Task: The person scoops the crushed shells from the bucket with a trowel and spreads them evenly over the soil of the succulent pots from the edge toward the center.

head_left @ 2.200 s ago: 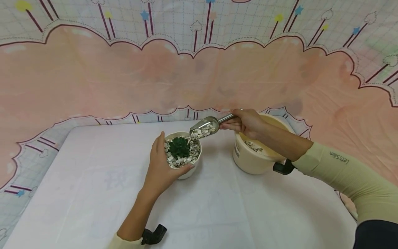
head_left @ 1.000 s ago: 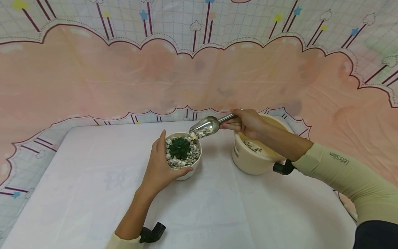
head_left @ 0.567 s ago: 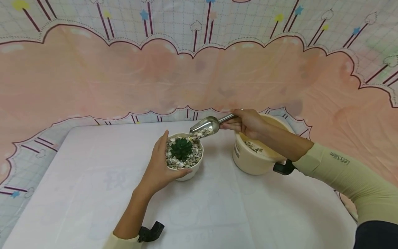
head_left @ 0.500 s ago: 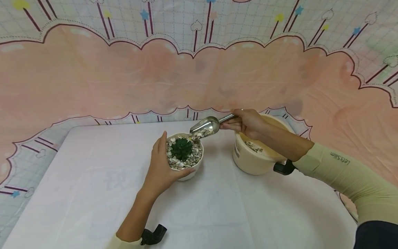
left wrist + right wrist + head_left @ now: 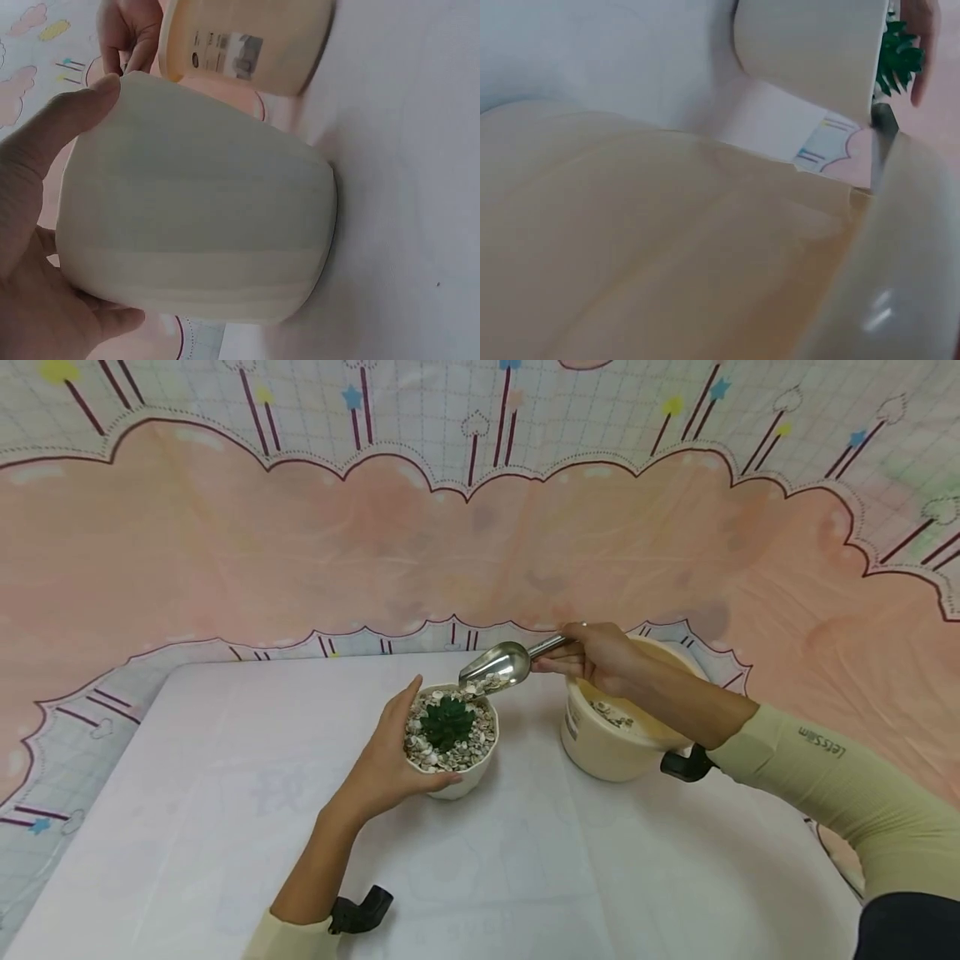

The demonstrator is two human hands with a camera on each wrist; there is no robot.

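In the head view my left hand (image 5: 386, 768) grips a white plant pot (image 5: 472, 781) from its left side, thumb along the near wall and fingers along the far side. A dark green succulent (image 5: 446, 723) sits in it amid pale stone chips. My right hand (image 5: 600, 656) pinches the handle of a metal scoop (image 5: 506, 662), whose tip hangs at the pot's back right rim. Some pale chips (image 5: 489, 683) lie near the scoop's mouth. The left wrist view shows the pot's wall (image 5: 202, 202) large, its base at the table.
A cream bucket (image 5: 600, 752) stands right of the pot, under my right forearm, with more chips (image 5: 611, 714) inside. Its wall (image 5: 630, 225) fills much of the right wrist view. White sheeting (image 5: 480, 877) covers the table; a patterned cloth (image 5: 375, 543) hangs behind.
The pot has shifted slightly right and nearer under my left hand, which moved along with it. Fewer chips lie in the scoop. My right hand has stayed almost still.
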